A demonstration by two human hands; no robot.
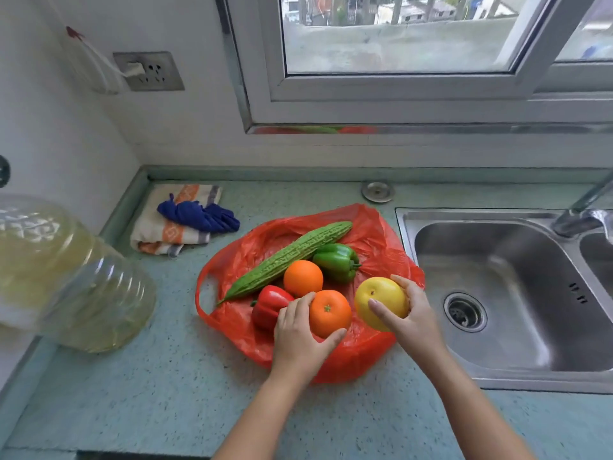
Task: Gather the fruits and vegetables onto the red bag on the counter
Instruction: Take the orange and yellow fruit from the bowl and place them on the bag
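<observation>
A red plastic bag lies flat on the counter. On it rest a long bitter gourd, a green pepper, a red pepper and an orange. My left hand grips a second orange at the bag's front. My right hand holds a yellow citrus fruit over the bag's right side, fingers curled round it.
A steel sink with a drain and a tap lies to the right. A large clear oil jug stands at the left. A folded towel with a blue cloth lies behind the bag.
</observation>
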